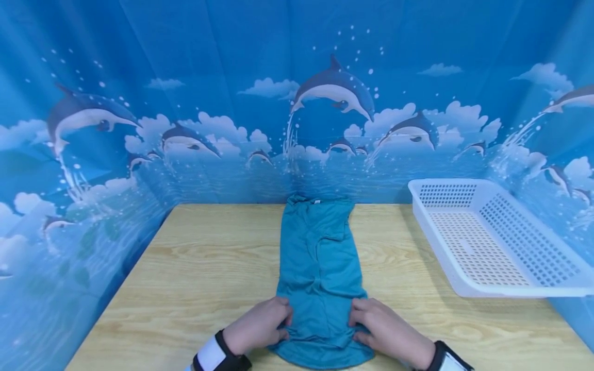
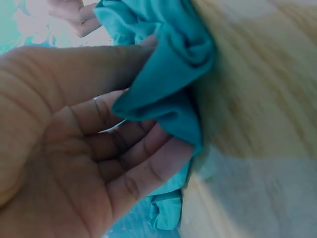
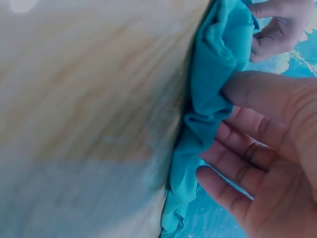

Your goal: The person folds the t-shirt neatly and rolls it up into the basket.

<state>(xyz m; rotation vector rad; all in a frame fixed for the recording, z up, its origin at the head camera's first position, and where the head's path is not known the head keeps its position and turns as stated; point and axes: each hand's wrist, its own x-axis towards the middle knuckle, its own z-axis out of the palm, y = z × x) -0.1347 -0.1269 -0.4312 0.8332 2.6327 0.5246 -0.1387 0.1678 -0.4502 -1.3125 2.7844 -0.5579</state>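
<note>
A teal shirt lies folded into a long narrow strip down the middle of the table, a small white label at its far end and a rounded hem near me. My left hand is at its left edge close to the near end. In the left wrist view the thumb and fingers pinch a fold of the cloth. Across from it, my right hand grips the right edge at about the same height. The right wrist view shows its thumb and fingertips against the bunched side of the shirt.
A white plastic basket with perforated walls stands at the right of the wood-grain table. Behind the table and along both sides hangs a blue curtain printed with dolphins. Each wrist wears a dark band.
</note>
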